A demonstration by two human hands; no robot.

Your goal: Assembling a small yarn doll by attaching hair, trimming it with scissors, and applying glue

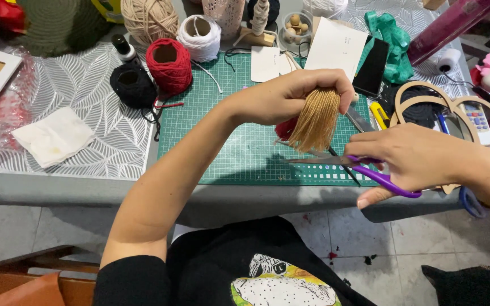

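A green cutting mat lies on the table. At its far left corner stand red, black and white yarn spools, with a beige yarn ball beyond. A crumpled white tissue lies left. Wooden hoops and a black card lie right.

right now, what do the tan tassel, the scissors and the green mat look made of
Tan tassel: soft yarn or thread, seemingly cotton, matte; many loose strands hang from the left hand. Scissors in the right hand: shiny metal blades, glossy purple handles, likely plastic. Green mat: smooth, probably vinyl or rubber, printed with a grid.
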